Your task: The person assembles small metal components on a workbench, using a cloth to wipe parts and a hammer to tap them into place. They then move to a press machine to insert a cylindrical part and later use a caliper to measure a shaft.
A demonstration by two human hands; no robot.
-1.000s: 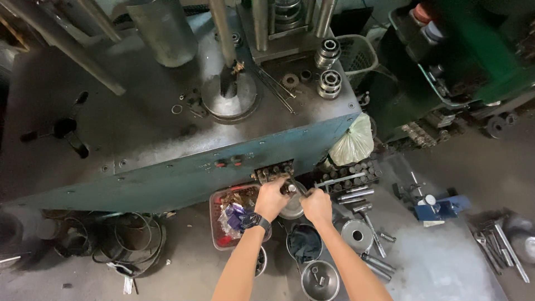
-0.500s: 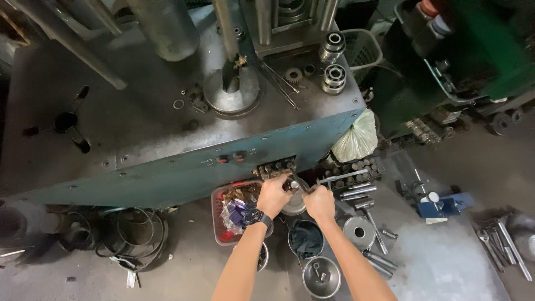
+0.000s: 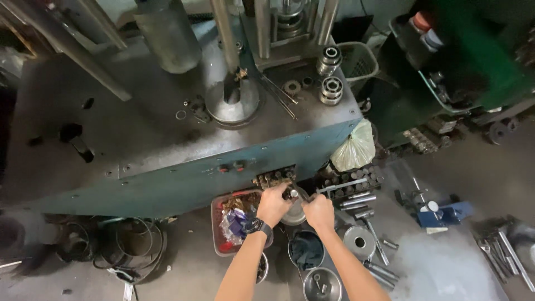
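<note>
Both hands met low in front of the teal machine base (image 3: 184, 178), below its grey worktop (image 3: 139, 122). The left hand (image 3: 274, 203) gripped a small dark metal part (image 3: 291, 193) with a pale round end, just under the base's lower edge. The right hand (image 3: 319, 212) was curled around the round silver piece (image 3: 298, 209) beside it. A red tray (image 3: 216, 223) of scraps, tins (image 3: 322, 284) and steel rods (image 3: 356, 200) crowded the floor around them, leaving little open room.

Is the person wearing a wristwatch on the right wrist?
No, the dark wristwatch sits on the left wrist, just behind the left hand; the right wrist is bare.
</note>
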